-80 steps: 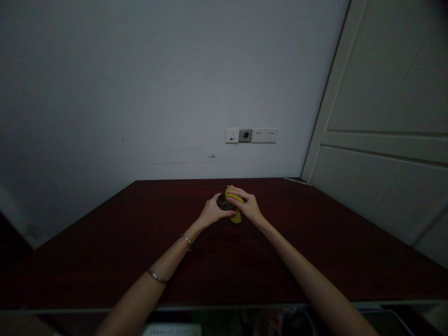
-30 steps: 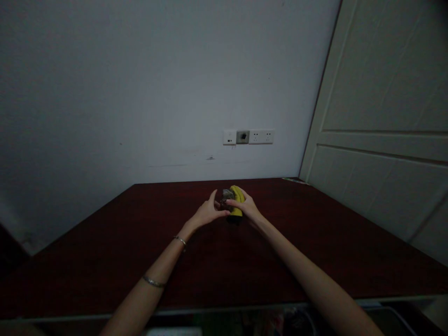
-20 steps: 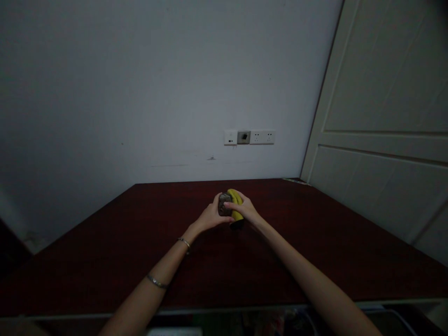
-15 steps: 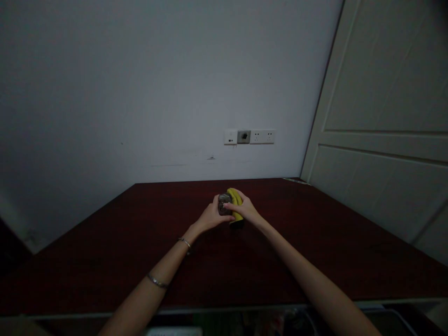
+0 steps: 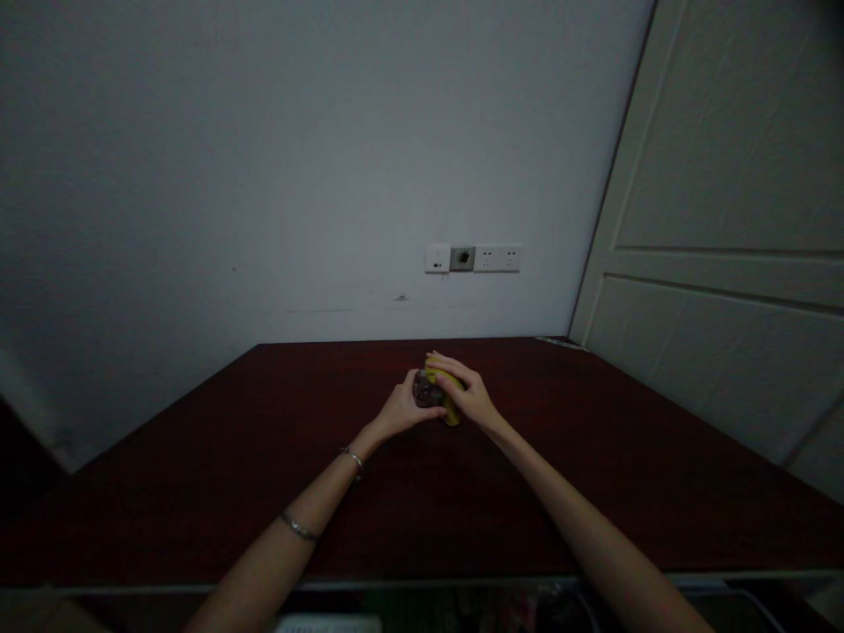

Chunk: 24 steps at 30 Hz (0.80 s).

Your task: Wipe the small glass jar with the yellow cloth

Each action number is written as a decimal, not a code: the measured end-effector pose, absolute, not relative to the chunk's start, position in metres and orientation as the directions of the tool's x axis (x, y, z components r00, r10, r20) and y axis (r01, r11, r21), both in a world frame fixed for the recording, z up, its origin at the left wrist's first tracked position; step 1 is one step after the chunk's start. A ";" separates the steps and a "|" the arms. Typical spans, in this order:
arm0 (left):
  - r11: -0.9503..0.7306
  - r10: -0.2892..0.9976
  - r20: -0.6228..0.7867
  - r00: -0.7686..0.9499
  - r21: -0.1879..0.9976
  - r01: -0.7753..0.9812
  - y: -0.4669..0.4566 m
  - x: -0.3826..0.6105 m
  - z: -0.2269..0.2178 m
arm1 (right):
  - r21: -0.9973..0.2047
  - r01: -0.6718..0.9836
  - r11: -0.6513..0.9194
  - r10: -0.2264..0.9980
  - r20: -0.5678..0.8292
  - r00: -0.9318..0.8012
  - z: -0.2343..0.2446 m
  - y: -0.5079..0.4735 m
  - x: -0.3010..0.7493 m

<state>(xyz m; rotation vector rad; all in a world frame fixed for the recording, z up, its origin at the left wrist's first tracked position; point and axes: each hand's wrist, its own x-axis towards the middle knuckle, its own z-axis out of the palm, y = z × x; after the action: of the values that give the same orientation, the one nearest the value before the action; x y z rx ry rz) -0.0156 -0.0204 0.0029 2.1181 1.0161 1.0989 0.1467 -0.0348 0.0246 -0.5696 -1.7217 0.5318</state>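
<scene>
My left hand [image 5: 402, 410] is wrapped around a small, dark, shiny object that looks like glass [image 5: 427, 392], with its fingers behind and its thumb along the near side. My right hand [image 5: 469, 393] is closed on a folded yellow cloth [image 5: 451, 413]. That cloth presses against the top and right side of the glassy object. Both hands meet above the middle of the dark red table [image 5: 316, 519]. The fingers hide much of the object, so its exact kind is unclear.
A pale wall [image 5: 330, 176] rises behind the table and carries a row of sockets [image 5: 494, 258]. On the right stands a white panelled door [image 5: 718, 202]. Below the table's front edge, a white item [image 5: 328, 623] and other dim things show.
The right hand has shifted over the glassy object, and the yellow cloth now covers more of its top. The cloth's dark lower end no longer shows. My left hand keeps its hold.
</scene>
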 end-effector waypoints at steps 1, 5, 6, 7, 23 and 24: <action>-0.575 0.811 0.445 0.381 0.728 0.374 -0.020 -0.015 0.002 | -0.604 0.095 0.791 0.609 0.765 -0.210 0.025 -0.035 0.147; -0.597 0.797 0.477 0.370 0.715 0.365 -0.023 -0.014 0.000 | -0.583 0.096 0.807 0.588 0.776 -0.226 0.025 -0.035 0.147; -0.602 0.794 0.483 0.370 0.711 0.364 -0.024 -0.014 0.000 | -0.594 0.090 0.799 0.598 0.772 -0.214 0.025 -0.034 0.146; -0.607 0.790 0.487 0.372 0.705 0.367 -0.024 -0.014 0.001 | -0.611 0.081 0.787 0.614 0.765 -0.193 0.025 -0.033 0.146; -0.577 0.817 0.472 0.332 0.663 0.477 -0.025 -0.013 0.000 | -0.486 0.166 0.858 0.511 0.837 -0.196 0.020 -0.041 0.139; -0.588 0.809 0.479 0.341 0.655 0.475 -0.026 -0.013 0.000 | -0.497 0.157 0.854 0.519 0.836 -0.177 0.020 -0.040 0.138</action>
<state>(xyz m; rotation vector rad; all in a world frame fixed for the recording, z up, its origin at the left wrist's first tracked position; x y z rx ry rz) -0.0134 -0.0260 0.0004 2.2101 1.1293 1.1341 0.1381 -0.0396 0.0202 -0.5205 -1.7428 0.3492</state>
